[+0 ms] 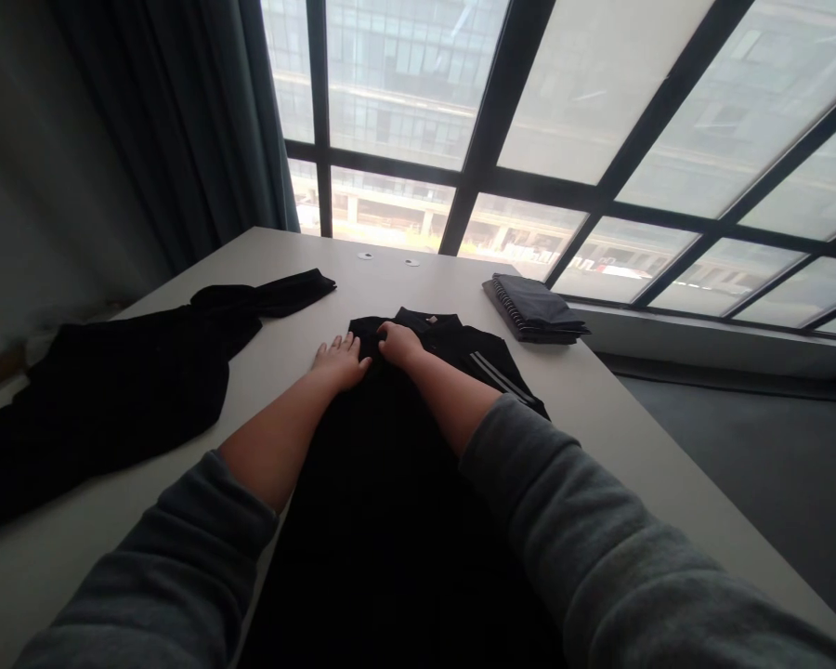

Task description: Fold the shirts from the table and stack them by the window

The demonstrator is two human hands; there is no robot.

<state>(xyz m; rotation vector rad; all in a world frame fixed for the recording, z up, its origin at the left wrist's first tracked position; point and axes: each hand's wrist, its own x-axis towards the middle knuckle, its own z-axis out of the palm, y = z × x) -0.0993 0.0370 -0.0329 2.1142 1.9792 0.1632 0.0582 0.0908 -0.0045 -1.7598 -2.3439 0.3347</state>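
A black collared shirt (pixel 397 483) lies spread on the table in front of me, its collar toward the window. Two pale stripes run along its right sleeve. My left hand (pixel 341 362) rests flat at the shirt's left shoulder edge, fingers stretched out, partly on the tabletop. Just left of the collar, my right hand (pixel 399 344) has its fingers curled down onto the fabric and seems to pinch it; the fingertips are partly hidden. The lower part of the shirt is too dark to show folds.
Another black garment (pixel 125 372) lies loosely on the left of the white table (pixel 613 437). A stack of folded dark clothes (pixel 535 307) sits near the right back edge. Two small white-rimmed discs (pixel 365 255) are at the far edge. Windows and a dark curtain (pixel 181 111) stand behind.
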